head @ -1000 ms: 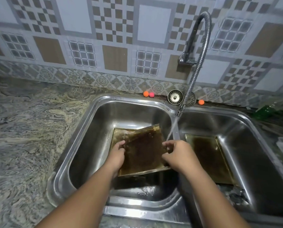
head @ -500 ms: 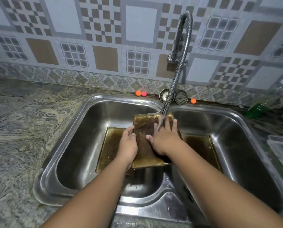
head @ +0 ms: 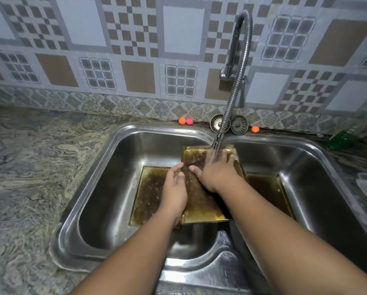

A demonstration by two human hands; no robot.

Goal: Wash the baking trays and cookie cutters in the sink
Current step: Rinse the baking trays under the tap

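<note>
The left hand (head: 175,189) grips the left edge of a stained baking tray (head: 201,202), holding it tilted over the divider of the double sink (head: 157,127). The right hand (head: 218,173) presses flat and open on it under the faucet (head: 232,101) stream. A second tray (head: 148,192) lies in the left basin; a third tray (head: 265,188) seems to lie in the right.

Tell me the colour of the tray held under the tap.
The tray is golden-yellow with dark brown stains; head view.

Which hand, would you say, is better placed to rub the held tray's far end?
Likely the right hand: it lies flat on the golden metal baking tray beneath the stream; the left hand grips its edge.
</note>
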